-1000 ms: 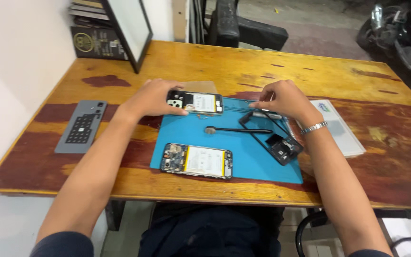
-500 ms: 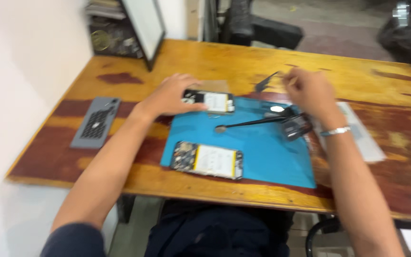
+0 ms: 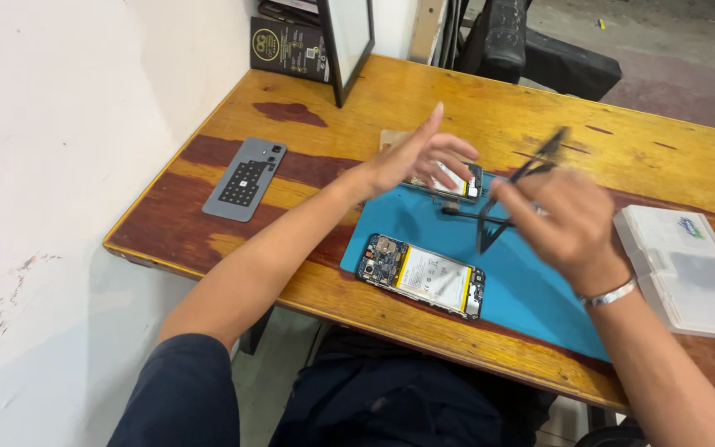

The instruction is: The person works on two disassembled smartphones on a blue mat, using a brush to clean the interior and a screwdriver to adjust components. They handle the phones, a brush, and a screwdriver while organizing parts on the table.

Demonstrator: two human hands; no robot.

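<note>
Tweezers (image 3: 531,178), black and blurred, sit pinched in the right hand (image 3: 560,223), whose fingers close around them above the blue mat (image 3: 531,298). The left hand (image 3: 419,157) hangs open, fingers spread, holding nothing, just over an opened phone (image 3: 457,184) at the mat's far edge. A second opened phone (image 3: 421,275), its yellow-edged battery showing, lies near the mat's front left corner. A grey phone back cover (image 3: 244,178) rests by the table's (image 3: 490,99) left edge, a clear plastic box (image 3: 688,269) at the right, and a black carton with a gold round label (image 3: 287,45) at the far left corner.
</note>
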